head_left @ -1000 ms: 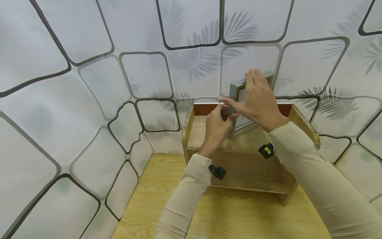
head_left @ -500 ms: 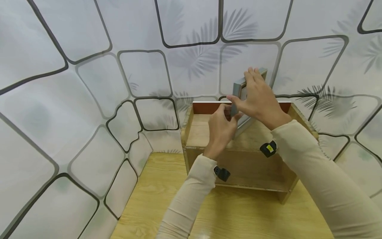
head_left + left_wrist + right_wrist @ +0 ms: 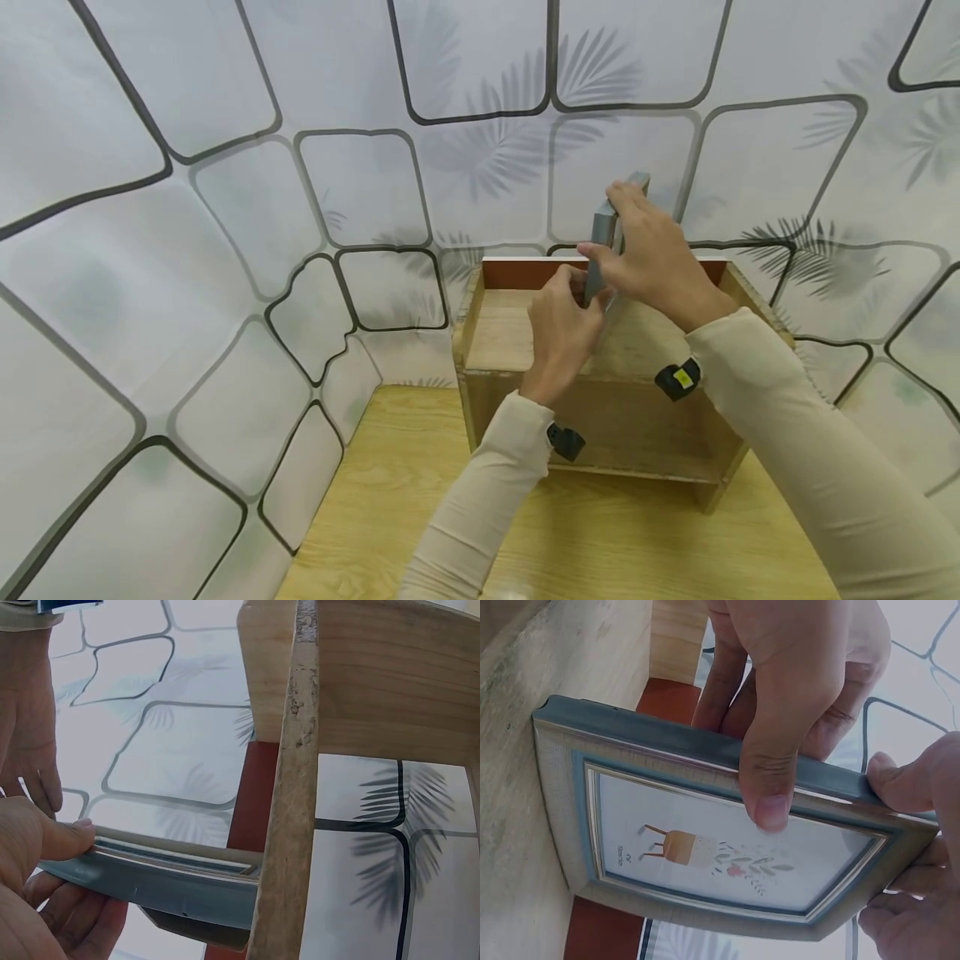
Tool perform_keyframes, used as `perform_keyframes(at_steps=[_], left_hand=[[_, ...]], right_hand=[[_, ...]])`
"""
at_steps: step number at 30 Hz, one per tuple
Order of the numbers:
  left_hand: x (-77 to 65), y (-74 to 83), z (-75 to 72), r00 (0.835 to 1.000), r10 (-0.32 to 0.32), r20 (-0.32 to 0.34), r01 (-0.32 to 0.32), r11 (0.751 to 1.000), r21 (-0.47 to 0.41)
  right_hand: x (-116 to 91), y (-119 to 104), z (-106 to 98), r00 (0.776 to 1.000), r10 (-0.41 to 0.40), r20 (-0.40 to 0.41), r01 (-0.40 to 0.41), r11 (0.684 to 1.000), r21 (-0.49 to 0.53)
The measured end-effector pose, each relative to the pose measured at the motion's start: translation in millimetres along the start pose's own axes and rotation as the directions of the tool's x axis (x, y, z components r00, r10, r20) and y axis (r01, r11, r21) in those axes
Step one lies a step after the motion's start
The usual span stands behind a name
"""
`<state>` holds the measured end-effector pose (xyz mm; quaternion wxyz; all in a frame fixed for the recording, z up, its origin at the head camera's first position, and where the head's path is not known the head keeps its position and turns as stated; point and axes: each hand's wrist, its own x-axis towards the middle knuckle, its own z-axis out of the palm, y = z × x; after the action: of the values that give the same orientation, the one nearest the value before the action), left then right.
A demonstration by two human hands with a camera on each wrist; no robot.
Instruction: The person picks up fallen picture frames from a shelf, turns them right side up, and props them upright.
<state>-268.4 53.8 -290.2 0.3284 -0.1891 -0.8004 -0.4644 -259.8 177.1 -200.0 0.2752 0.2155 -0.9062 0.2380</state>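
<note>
In the head view a picture frame (image 3: 602, 233) stands on the upper board of a small wooden shelf (image 3: 501, 333), turned mostly edge-on. Its grey-blue side and silver border enclose a print of a vase with flowers, seen in the right wrist view, where the lower edge (image 3: 551, 802) meets the wood. My left hand (image 3: 562, 325) pinches the frame's left side, thumb on the front and fingers behind. Higher up, my right hand (image 3: 660, 258) grips the upper corner, its thumb against the side and its fingers over the top edge.
The shelf has a reddish-brown back strip (image 3: 517, 272) and a lower compartment (image 3: 637, 425). It stands on a yellow wood-grain table (image 3: 420, 450). Patterned wall covering (image 3: 360, 192) rises behind and to the left.
The picture frame has turned from showing part of its front to nearly edge-on, its far end swinging left. My left hand has shifted slightly right and down with it; both hands keep their grip.
</note>
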Motion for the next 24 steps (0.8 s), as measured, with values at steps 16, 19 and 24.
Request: perform_keyframes(at_steps=[16, 19, 24], left_hand=[[-2.1, 0.5, 8.4, 0.996, 0.071, -0.061, -0.068, 0.997, 0.047], [-3.1, -1.6, 6.6, 0.997, 0.074, -0.03, -0.074, 0.997, 0.01], [-3.7, -8.5, -1.7, 0.999, 0.041, 0.025, -0.04, 0.998, -0.045]], right_hand=[[3.4, 15.1, -8.7, 0.996, -0.062, 0.062, 0.058, 0.995, 0.076], [2.9, 16.8, -8.9, 0.996, -0.068, 0.064, 0.063, 0.995, 0.073], [2.5, 20.8, -9.6, 0.994, -0.08, 0.069, 0.076, 0.995, 0.064]])
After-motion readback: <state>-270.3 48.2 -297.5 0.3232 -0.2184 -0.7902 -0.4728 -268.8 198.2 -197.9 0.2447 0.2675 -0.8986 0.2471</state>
